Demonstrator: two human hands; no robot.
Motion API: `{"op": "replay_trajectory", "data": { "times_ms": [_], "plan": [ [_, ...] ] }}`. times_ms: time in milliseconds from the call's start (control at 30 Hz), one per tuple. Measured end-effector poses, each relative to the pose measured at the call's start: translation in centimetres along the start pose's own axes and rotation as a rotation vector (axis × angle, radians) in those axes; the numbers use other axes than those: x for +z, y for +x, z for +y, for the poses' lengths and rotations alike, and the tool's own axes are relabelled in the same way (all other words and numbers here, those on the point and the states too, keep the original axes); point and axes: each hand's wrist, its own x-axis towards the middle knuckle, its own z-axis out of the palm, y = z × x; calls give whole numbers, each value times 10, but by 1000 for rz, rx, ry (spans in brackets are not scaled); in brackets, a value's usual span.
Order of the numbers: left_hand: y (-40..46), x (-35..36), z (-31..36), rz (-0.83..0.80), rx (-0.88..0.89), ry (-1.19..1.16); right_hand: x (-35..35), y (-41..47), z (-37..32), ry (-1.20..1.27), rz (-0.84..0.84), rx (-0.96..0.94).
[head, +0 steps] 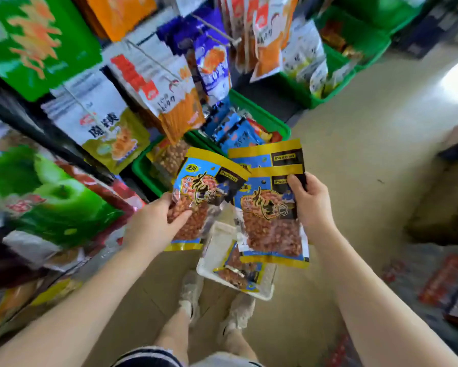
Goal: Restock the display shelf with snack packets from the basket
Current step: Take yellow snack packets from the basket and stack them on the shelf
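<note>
My left hand (153, 221) grips one blue-and-yellow peanut packet (198, 197) by its lower left side. My right hand (311, 205) holds a fanned stack of the same peanut packets (270, 205) by their right edge. Both are held over the floor in front of the display shelf. A white basket (209, 271) sits on the floor under the packets, by my feet, with more peanut packets inside. The shelf (63, 144) on the left carries hanging snack bags on pegs.
Green bins (270, 117) of snacks stand on the floor against the shelf, one holding peanut packets (167, 154) and another blue packets (235, 131). More green bins (352, 72) lie at the back right. Red packets (447, 282) lie on the floor at right.
</note>
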Motion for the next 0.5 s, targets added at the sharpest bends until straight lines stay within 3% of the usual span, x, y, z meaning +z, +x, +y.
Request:
{"op": "replay_trajectory", "data": {
  "times_ms": [300,500],
  "plan": [
    [-88,-221,-56,616,-34,245,100,-77,-232,5,-383,-438],
    [-159,-324,-131,863,-172,424,207,-161,-329,57,-558,-629]
  ]
}}
